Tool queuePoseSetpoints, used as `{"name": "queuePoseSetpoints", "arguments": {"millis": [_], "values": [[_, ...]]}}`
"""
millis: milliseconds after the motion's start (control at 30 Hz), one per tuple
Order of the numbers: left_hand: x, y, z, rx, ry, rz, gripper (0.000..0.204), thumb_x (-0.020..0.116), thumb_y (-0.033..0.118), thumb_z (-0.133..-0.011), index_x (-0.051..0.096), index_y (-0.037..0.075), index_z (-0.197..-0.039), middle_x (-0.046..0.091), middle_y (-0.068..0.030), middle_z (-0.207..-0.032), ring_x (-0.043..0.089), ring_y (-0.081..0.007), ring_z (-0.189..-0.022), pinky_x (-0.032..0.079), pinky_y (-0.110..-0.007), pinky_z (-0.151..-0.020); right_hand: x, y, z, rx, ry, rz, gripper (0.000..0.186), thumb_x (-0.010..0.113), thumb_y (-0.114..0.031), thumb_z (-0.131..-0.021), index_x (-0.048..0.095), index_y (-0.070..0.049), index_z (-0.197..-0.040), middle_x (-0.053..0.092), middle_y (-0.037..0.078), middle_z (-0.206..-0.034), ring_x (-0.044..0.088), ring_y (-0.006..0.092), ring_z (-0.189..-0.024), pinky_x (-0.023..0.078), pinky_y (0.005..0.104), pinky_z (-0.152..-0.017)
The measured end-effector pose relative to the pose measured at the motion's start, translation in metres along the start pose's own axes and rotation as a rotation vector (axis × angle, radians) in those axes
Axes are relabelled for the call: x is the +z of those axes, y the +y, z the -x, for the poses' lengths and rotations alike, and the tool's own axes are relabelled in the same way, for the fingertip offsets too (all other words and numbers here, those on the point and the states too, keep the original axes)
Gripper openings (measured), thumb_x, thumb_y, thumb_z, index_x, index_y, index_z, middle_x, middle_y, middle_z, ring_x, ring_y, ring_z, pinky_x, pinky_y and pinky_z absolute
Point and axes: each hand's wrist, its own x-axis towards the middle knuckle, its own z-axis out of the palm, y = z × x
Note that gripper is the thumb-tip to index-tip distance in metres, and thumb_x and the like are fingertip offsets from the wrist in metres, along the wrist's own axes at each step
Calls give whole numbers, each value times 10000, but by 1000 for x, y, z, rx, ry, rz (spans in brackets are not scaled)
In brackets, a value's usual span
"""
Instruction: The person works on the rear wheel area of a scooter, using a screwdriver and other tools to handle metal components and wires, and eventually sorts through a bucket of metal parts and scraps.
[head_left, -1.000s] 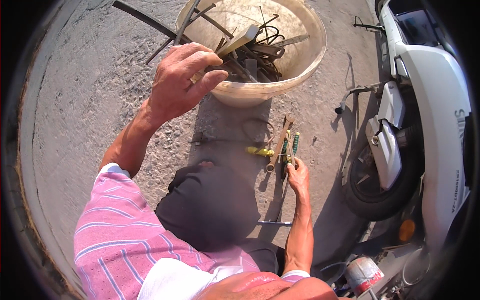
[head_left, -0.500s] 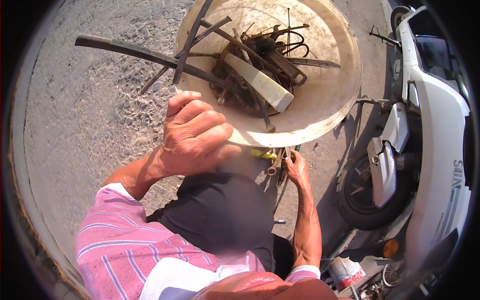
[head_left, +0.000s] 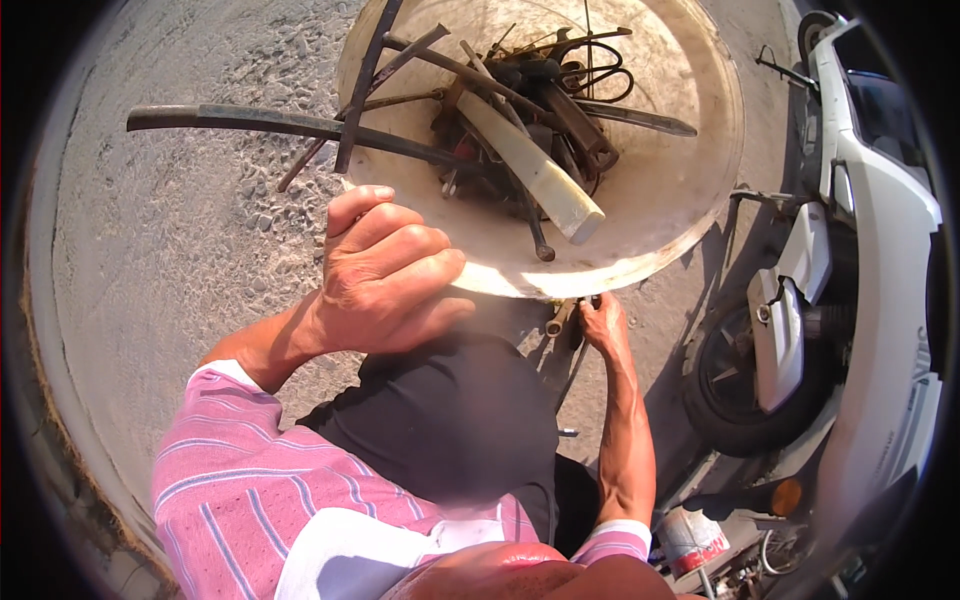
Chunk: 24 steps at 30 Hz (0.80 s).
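A large off-white bucket [head_left: 665, 255] full of tools is tilted so that its mouth opens toward me. My left hand [head_left: 385, 275] is closed on its near-left rim. Inside lie rusty metal tools, among them a pale tapered handle [head_left: 530, 165], a dark open-jawed tool [head_left: 590, 140] and a black looped cord or wire [head_left: 610, 80]. Long dark bars [head_left: 250, 118] stick out over the left rim. Just below the near rim, my right hand [head_left: 607, 325] has its fingers closed; what they hold is mostly hidden. Beside them a brownish ring-ended tool [head_left: 555, 326] shows.
On the right stands a white motor scooter or motorcycle [head_left: 890, 250] with its black wheel [head_left: 735, 385] near my right arm. A white-and-red container [head_left: 693, 540] is at the lower right. Rough gravelly ground [head_left: 200, 200] spreads to the left.
The bucket's near rim sits slightly lower in view and now covers more beside my right hand. The yellow item there is mostly hidden. My left hand keeps its grip.
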Motion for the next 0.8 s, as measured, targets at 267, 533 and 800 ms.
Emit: {"name": "queuePoseSetpoints", "arguments": {"millis": [267,533,800], "values": [[6,-3,-5,9,54,21,364,745,471,-846,719,119,-935,690,-22,-924,620,-216,-878,360,-473,-1043,-27,0,13,-86,52,-13,470,670,-229,-903,625,-7,-1314,684,248,-1231,681,365,-1118,517,435,-978],[6,1,-3,-1,29,10,365,745,469,-839,718,119,-940,681,-15,-927,619,-208,-879,358,-470,-1049,-114,-122,82,-352,161,-434,246,652,-81,-978,652,52,-1185,705,45,-984,614,109,-886,496,260,-808],[11,14,-14,-19,43,2,399,771,451,-792,713,116,-1000,668,-11,-965,609,-195,-917,368,-459,-1043,-168,-229,158,-684,273,149,173,721,-68,-867,670,10,-1013,631,119,-811,625,245,-695,497,334,-642]]}}
